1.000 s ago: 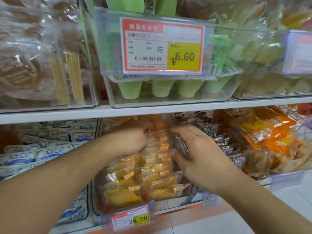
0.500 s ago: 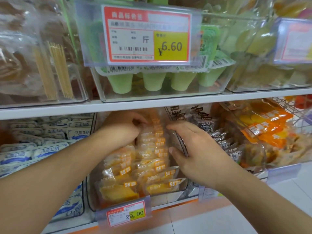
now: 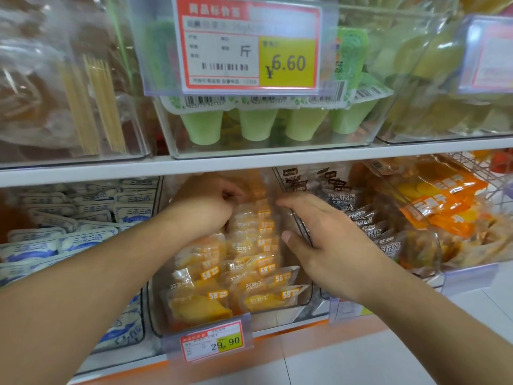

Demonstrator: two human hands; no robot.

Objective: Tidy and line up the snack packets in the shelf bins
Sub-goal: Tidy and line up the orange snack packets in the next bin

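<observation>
On the lower shelf (image 3: 83,173), at the far left, white-and-blue packets (image 3: 83,240) lie stacked in a clear bin. Just to their right stands the middle bin (image 3: 155,315), filled with two rows of yellow mango snack packets (image 3: 216,279), with a 29.90 price tag (image 3: 212,341) clipped to its front. The left hand (image 3: 205,207) reaches deep into this bin, its fingers (image 3: 236,194) curled and pinching a packet near the back of the left row. The right hand (image 3: 324,237) rests on the bin's right wall, its fingers straight and its thumb inside against the right row, gripping nothing. Further right sit dark plum packets (image 3: 369,218), then orange packets (image 3: 444,201). Above hangs a 6.60 price tag (image 3: 249,48).
</observation>
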